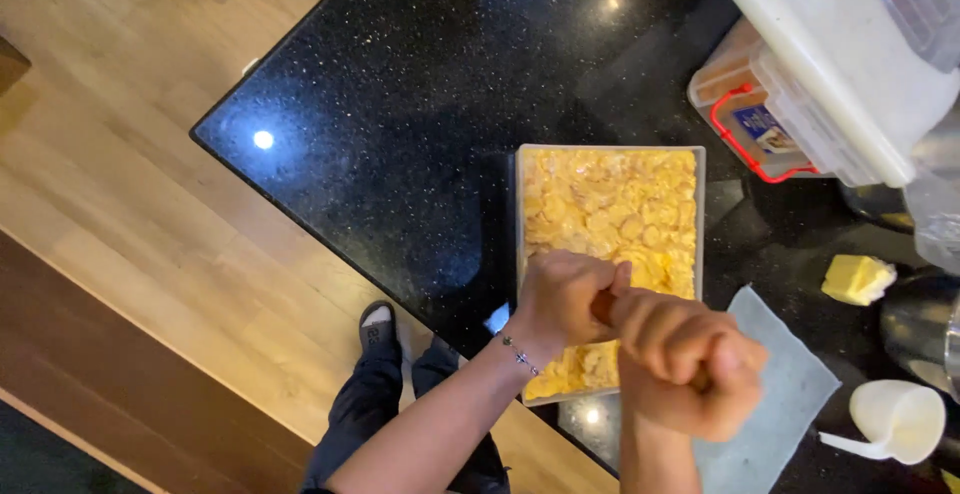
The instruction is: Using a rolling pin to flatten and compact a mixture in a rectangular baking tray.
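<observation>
Item: brown wooden grinder [603,306], clenched between our left hand [562,297] and right hand [690,359] (both fists closed tight) above the rectangular dish [610,151] of yellow slices on the black counter [420,104]; risk, over-seasoning one corner if our grip never shifts.

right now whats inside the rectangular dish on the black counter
The rectangular dish holds a layer of pale yellow sliced food. The left hand and right hand, clasped on a brown handle-like thing, cover its near part, so that area is hidden.
</observation>
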